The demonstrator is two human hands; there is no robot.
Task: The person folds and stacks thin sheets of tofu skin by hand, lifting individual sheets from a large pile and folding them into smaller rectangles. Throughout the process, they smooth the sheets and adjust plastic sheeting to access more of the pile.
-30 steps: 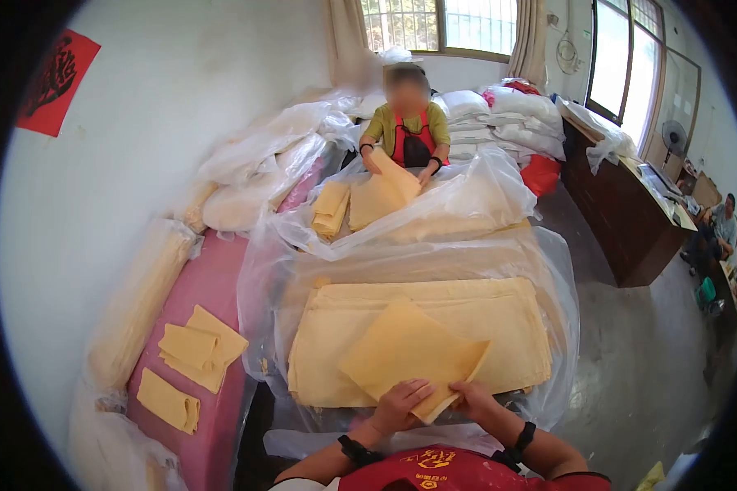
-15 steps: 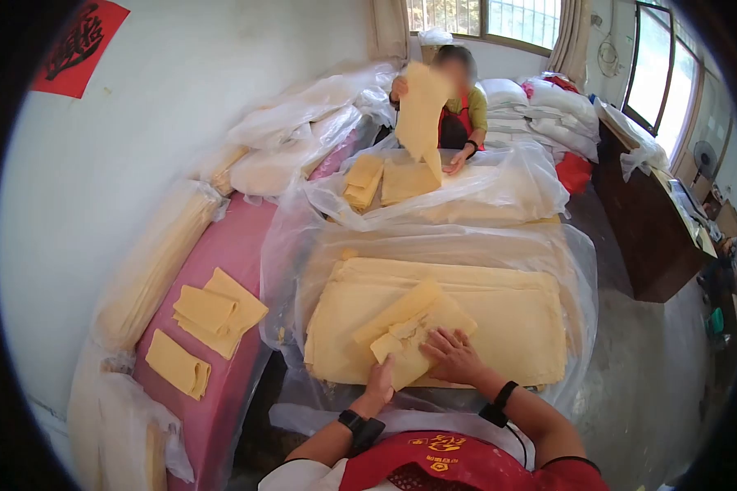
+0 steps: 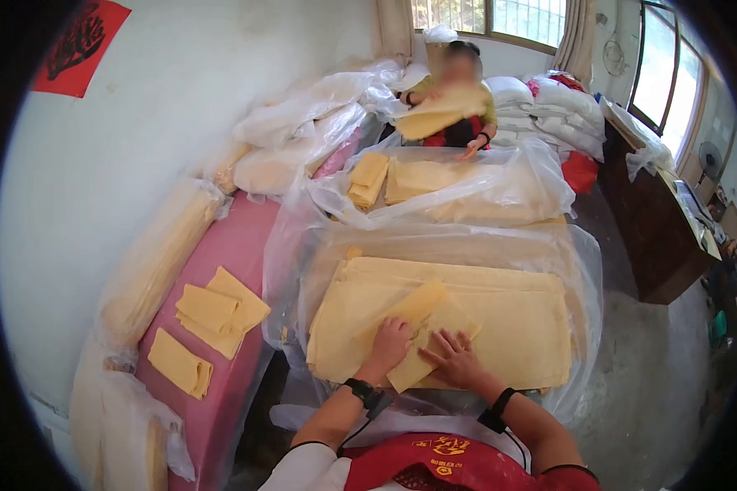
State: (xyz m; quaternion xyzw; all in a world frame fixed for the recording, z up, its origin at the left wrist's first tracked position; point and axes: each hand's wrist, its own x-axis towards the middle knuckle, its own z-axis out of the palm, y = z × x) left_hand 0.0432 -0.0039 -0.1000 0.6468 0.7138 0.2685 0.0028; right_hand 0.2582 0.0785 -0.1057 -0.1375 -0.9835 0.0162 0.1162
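A thin yellow sheet, which looks like tofu skin, lies folded at a slant on a thick stack of the same sheets. My right hand rests flat on its right part, fingers spread. On the left part is my left hand, fingers curled over the sheet and partly hidden by the back of the hand. To the left, several folded sheets lie on a pink surface.
Clear plastic surrounds the stack. Across from me a person holds another sheet above a second stack. Plastic-wrapped bundles line the wall; a dark cabinet stands at right.
My left hand has moved up and away from me over the sheet, and the small raised flap no longer shows. My right hand stays nearly in place. The other person's sheet has tipped from hanging to nearly level.
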